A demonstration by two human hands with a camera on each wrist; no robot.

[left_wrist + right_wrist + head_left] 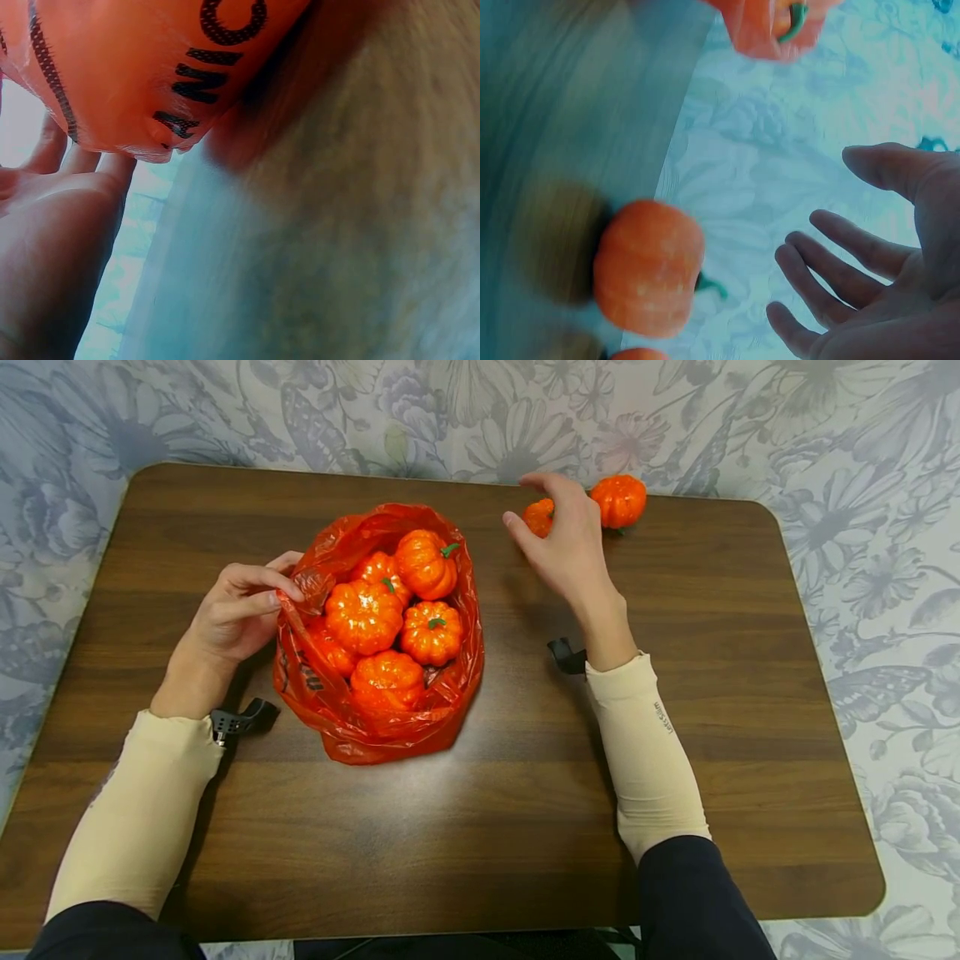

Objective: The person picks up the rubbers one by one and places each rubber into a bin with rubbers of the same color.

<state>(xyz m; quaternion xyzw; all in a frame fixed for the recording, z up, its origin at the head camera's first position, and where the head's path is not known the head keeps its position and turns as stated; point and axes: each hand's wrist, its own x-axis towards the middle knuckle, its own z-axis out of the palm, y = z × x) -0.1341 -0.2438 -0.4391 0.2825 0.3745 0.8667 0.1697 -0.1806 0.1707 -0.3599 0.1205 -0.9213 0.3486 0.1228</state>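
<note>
A red plastic bag point(390, 743) stands on the table with its mouth spread, holding several small orange toy pumpkins point(363, 617) with green stems. My left hand point(236, 610) pinches the bag's left rim between thumb and fingers. In the left wrist view, black lettering shows on the bag point(142, 67) beside that hand point(60, 217). My right hand point(566, 539) is spread with nothing in it, above a loose pumpkin point(538, 517) that it partly covers. In the right wrist view, the spread hand point(877, 277) is apart from a pumpkin point(649, 270).
Another loose pumpkin point(618, 502) lies near the back edge of the brown wooden table point(465, 860), right of my right hand. Floral wallpaper point(480, 418) rises behind the table. A black strap point(243, 718) sits at my left wrist, and another is at the right wrist.
</note>
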